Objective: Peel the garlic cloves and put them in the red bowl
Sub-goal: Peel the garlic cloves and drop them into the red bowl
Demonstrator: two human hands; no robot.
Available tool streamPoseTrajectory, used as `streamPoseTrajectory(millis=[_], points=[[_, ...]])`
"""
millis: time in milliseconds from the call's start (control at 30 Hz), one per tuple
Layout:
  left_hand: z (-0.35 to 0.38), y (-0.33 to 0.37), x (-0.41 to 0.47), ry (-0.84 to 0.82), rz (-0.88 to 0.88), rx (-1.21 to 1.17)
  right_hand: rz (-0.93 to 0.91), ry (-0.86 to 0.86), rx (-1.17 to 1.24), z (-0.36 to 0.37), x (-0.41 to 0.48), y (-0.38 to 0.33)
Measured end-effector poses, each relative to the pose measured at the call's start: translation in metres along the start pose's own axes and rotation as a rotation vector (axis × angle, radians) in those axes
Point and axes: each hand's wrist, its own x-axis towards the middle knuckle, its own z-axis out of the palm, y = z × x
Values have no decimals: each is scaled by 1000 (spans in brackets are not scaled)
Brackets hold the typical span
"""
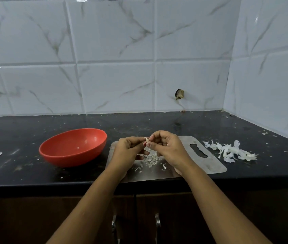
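Head view: the left hand (pixel 128 148) and the right hand (pixel 166 147) meet above the steel board (pixel 210 166), both raised off it. The garlic clove (pixel 147 140) sits between them. The grip of each hand is closed on it, with fingertips pinching from opposite sides. Loose skin scraps (pixel 151 158) lie on the board directly below, and a larger heap of skins (pixel 229 151) lies on the table (pixel 33 173) to the right of the board. The red bowl (pixel 69 158) stands on the table just left of the board, and only pale specks show inside it. The step in hand appears to be stripping skin from this clove. How much skin remains cannot be told. Next move: pull off the remaining skin, let it drop, then carry the clove left with one hand and release it over the bowl.
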Motion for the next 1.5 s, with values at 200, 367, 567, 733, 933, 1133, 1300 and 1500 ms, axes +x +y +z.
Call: streamPoseTrajectory(millis=[200, 367, 567, 733, 933, 1133, 1300, 1500], points=[[2, 0, -3, 27, 106, 205, 3, -20, -44, 0, 0, -1], [2, 2, -5, 53, 177, 380, -5, -44, -75, 1, 2, 0], [2, 5, -7, 54, 208, 475, 2, -66, -68, 0, 1, -1], [3, 7, -9, 50, 197, 466, -7, -53, -65, -1, 1, 0], [3, 7, -8, 45, 167, 378, -21, -21, -96, 0, 1, 1], [3, 5, -5, 76, 131, 287, -1, -8, -69, -1, 0, -1], [3, 6, -6, 75, 124, 268, 4, -11, -83, -1, 1, 0], [3, 7, -6, 69, 110, 277, -23, 22, -86, 0, 0, 2]])
